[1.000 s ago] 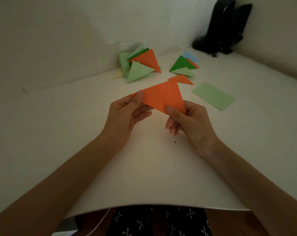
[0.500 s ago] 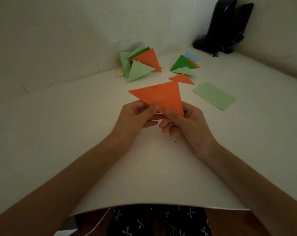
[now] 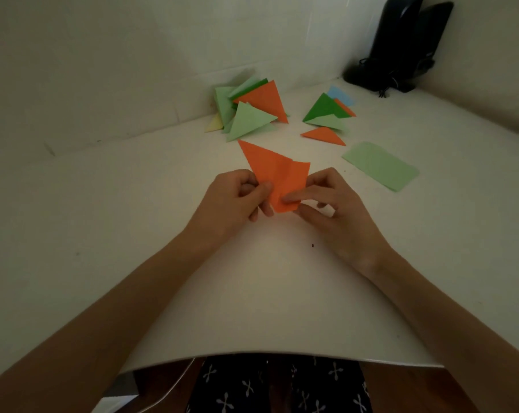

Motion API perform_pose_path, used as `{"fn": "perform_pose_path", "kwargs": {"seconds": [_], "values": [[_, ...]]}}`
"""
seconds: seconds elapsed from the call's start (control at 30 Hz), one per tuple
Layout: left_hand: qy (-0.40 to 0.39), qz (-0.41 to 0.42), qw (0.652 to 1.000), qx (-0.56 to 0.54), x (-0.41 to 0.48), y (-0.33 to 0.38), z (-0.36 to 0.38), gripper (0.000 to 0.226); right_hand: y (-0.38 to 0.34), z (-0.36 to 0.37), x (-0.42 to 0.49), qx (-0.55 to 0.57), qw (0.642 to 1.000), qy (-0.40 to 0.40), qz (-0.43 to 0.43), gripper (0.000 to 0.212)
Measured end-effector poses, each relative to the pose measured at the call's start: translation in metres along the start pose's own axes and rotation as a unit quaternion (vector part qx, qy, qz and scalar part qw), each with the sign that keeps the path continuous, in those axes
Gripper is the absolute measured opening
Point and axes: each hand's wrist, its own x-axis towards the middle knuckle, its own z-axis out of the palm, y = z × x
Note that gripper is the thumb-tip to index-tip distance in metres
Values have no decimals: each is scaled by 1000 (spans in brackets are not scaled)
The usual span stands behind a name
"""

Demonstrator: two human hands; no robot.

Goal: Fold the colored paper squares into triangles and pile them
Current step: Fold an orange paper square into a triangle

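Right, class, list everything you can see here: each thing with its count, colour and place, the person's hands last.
held paper: one, orange, partly folded, mid-table
left pile: several triangles, count unclear, greens, orange, pale yellow, by the far wall
right pile: a few triangles, greens, orange, light blue, right of the left pile
loose triangle: one, orange, before the right pile
flat sheet: one, light green, unfolded, on the right
black speakers: two, far right corner
table: one, white
patterned cloth: black with white crosses, below the table's near edge
left hand: fingers pinch the held paper
right hand: fingers pinch the held paper
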Motion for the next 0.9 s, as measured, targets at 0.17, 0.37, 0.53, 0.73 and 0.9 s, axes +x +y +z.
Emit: {"fn": "perform_pose_path", "kwargs": {"seconds": [0.17,0.37,0.53,0.73,0.9], "values": [[100,50,987,113,-1,-7,7,32,-3,0,0,-3,998,2,59,33],[-23,188,918,349,-6,-16,8,45,2,3,3,-29,993,-7,118,27],[-15,253,888,385,-2,-20,5,31,0,2,1,-82,991,-26,98,15],[-60,234,908,343,-3,-17,-1,36,-2,-8,1,-76,990,-57,108,16],[-125,275,888,347,-2,-27,-16,38,1,-8,7,-53,986,-62,143,17]]}}
